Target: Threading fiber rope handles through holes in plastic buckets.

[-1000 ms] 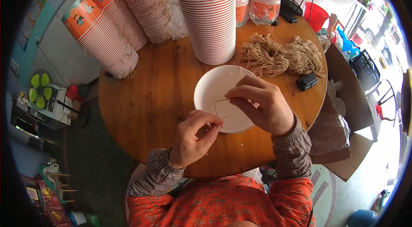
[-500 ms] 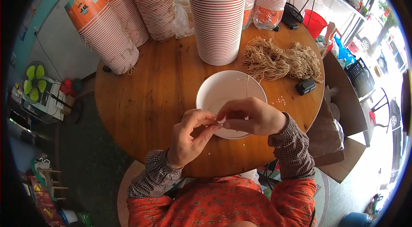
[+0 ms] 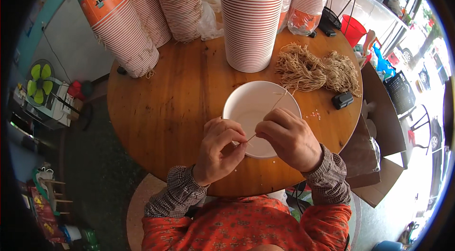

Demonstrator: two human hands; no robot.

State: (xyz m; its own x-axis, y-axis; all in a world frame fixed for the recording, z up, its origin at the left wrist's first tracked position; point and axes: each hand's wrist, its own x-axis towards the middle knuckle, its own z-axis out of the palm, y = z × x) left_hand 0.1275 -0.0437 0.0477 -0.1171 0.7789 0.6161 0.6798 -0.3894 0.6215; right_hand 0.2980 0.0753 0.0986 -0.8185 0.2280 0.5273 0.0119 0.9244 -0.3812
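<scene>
A paper bucket (image 3: 246, 100) with a white inside stands on the round table right in front of me. A thin tan cord (image 3: 278, 100) crosses its mouth from the far right rim down to my hands. My left hand (image 3: 222, 149) is closed at the bucket's near left rim and pinches the cord near its end. Over the near right side, my right hand (image 3: 290, 138) is closed on the same cord. A short stretch of it shows between the two sets of fingertips.
A tall stack of paper buckets (image 3: 251, 28) stands behind the bucket, with more stacks (image 3: 128, 37) at the far left. Right of it lie bundles of tan cord (image 3: 303, 68), a small black device (image 3: 342, 100) and tiny pale bits (image 3: 314, 114). A cardboard box (image 3: 362, 156) stands beside the table.
My hands were together at the fingertips and are now a little apart, with cord showing between them. My right hand has turned more knuckles-up. The whole view has shifted slightly.
</scene>
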